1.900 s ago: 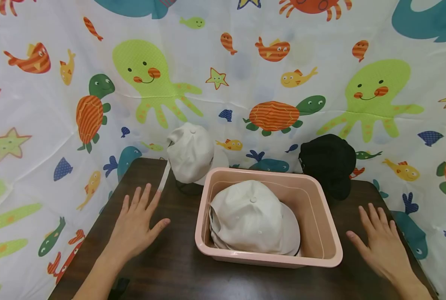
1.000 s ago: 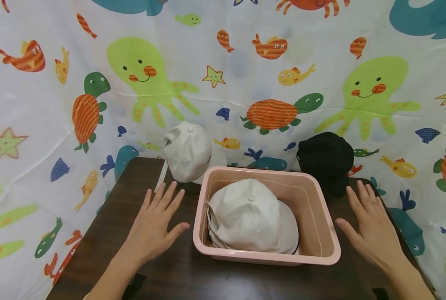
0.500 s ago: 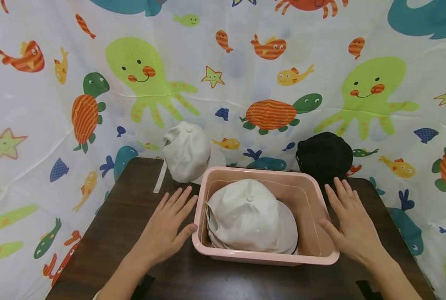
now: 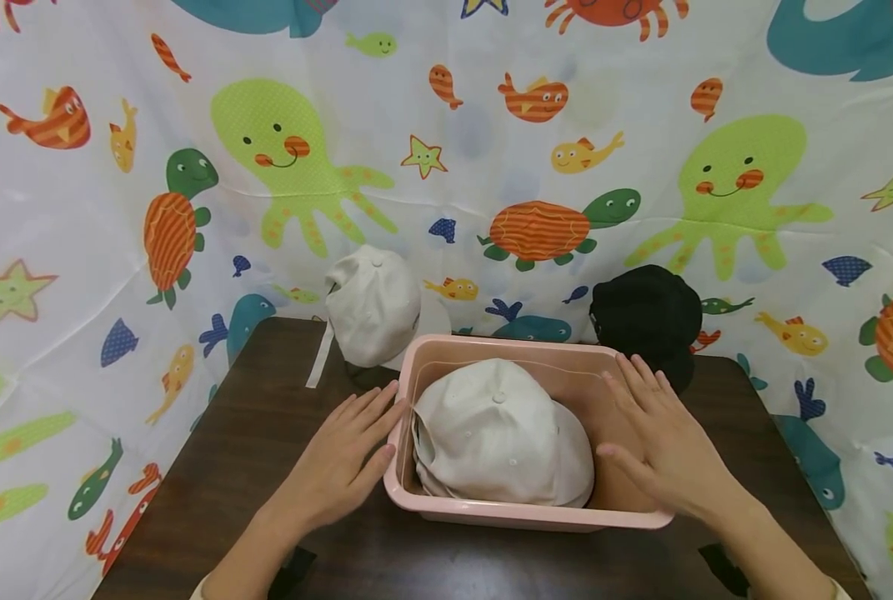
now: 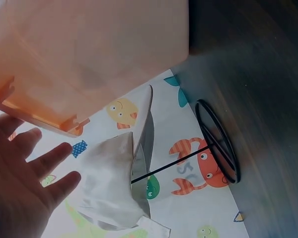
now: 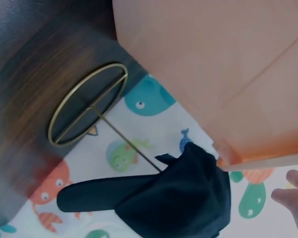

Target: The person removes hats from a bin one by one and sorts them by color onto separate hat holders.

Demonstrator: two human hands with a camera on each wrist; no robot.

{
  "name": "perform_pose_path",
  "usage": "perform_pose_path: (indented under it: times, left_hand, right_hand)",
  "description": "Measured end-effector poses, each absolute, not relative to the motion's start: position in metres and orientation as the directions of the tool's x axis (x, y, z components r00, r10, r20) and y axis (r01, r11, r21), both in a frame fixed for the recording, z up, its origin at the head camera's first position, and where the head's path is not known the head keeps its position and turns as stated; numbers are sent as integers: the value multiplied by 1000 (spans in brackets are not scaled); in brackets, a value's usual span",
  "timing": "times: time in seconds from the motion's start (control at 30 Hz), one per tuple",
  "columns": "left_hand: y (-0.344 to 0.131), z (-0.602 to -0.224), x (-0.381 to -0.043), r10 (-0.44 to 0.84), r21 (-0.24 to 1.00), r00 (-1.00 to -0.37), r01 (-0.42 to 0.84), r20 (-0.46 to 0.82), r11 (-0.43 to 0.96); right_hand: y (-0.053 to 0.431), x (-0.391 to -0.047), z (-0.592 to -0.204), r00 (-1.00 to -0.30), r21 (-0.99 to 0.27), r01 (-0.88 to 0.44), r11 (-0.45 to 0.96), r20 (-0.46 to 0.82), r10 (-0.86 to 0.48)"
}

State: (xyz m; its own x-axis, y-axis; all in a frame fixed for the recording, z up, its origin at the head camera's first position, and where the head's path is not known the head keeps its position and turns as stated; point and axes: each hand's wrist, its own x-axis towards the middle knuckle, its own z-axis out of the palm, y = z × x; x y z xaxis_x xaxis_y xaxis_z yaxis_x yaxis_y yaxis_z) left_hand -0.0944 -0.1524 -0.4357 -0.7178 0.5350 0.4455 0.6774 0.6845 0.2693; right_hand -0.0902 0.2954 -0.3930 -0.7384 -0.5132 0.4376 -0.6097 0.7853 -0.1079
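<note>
A pink plastic tub (image 4: pixel 506 511) stands on the dark table with a white cap (image 4: pixel 491 442) inside, its brim to the right; more pale fabric shows beneath its left edge. My left hand (image 4: pixel 344 454) is at the tub's left rim, fingers straight, the fingertips at or very near the edge. Over the right rim lies my right hand (image 4: pixel 664 437), fingers extended and thumb spread; whether it touches the rim I cannot tell. In the left wrist view the left fingers (image 5: pixel 54 161) are spread beside the tub wall. Only a few right fingertips (image 6: pixel 285 198) appear in the right wrist view.
Behind the tub's left corner a second white cap (image 4: pixel 374 304) hangs on a black wire stand (image 5: pixel 219 146), its strap dangling. A black cap (image 4: pixel 644 312) sits at the back right on a gold-coloured wire stand (image 6: pixel 92 106). A sea-animal curtain (image 4: pixel 446 108) closes off the back.
Both hands have come inward from the table's sides to the tub's left and right rims. The tub and the caps have stayed in place.
</note>
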Motion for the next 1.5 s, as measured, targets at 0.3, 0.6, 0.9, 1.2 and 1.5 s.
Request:
perform_pose_path:
  times: [0.3, 0.6, 0.9, 1.2, 1.5]
  left_hand:
    - [-151, -436, -95, 553, 264, -716, 683, 426, 681]
    - [-152, -435, -95, 558, 271, -720, 682, 413, 679]
    - [-152, -437, -96, 556, 275, -704, 696, 442, 663]
    - [-152, -436, -94, 547, 315, -718, 688, 431, 654]
    - [-152, -437, -94, 542, 332, -715, 691, 441, 642]
  right_hand:
    - [283, -96, -385, -726, -93, -648, 756, 376, -576]
    - [270, -104, -385, -696, -94, -695, 713, 337, -634]
    - [260, -110, -380, -717, -195, -694, 693, 267, -643]
    - [247, -114, -374, -760, -333, -645, 688, 181, -625]
    - [235, -119, -372, -776, -399, -620, 676, 184, -603]
